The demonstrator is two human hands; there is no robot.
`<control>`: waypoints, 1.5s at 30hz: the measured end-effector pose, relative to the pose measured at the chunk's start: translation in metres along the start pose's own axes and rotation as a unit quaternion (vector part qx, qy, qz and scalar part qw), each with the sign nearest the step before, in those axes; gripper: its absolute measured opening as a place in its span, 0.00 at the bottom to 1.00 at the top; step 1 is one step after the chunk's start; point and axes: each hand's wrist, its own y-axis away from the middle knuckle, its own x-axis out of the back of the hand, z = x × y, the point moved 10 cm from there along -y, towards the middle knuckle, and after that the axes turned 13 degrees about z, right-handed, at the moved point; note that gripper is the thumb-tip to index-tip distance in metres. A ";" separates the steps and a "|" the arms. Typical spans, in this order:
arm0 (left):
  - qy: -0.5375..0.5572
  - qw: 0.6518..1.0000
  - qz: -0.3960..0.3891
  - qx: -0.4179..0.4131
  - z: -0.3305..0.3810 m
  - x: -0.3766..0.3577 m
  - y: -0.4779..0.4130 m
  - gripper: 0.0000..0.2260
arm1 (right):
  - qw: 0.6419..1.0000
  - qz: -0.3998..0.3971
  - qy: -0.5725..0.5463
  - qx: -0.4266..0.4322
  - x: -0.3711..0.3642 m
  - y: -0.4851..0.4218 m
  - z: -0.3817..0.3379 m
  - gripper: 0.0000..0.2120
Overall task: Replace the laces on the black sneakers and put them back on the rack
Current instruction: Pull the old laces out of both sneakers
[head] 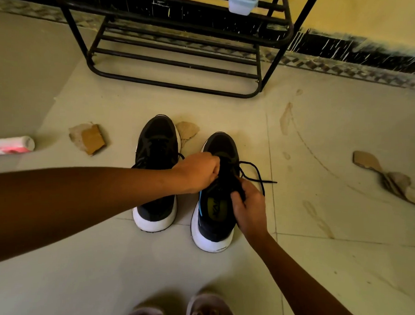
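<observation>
Hands: left hand (198, 172), right hand (248, 206) curled, pinching lace (257, 171) over right sneaker (213, 226).

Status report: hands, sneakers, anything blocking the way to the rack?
Left hand and right hand hold the lace of the right sneaker. Left sneaker beside it, both on floor, off rack. Cardboard scrap by left sneaker's toe.
</observation>
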 end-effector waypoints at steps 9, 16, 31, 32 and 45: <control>0.022 0.998 -0.010 0.053 -0.006 -0.011 -0.003 0.03 | 0.999 0.014 -0.040 -0.029 -0.002 0.003 0.007 0.17; 0.060 0.998 0.032 0.010 -0.008 -0.004 -0.001 0.09 | 0.997 0.020 -0.068 -0.043 -0.001 0.004 0.011 0.16; 0.103 0.991 0.054 0.070 -0.004 0.000 0.000 0.03 | 0.999 0.040 -0.006 0.002 0.003 0.005 0.005 0.18; 0.143 0.982 0.066 0.108 -0.013 0.000 0.001 0.03 | 0.999 0.039 -0.011 0.002 0.003 0.005 0.005 0.19; 0.209 0.964 0.120 0.109 -0.029 0.008 -0.002 0.07 | 1.000 0.020 0.008 0.012 0.004 0.005 -0.002 0.21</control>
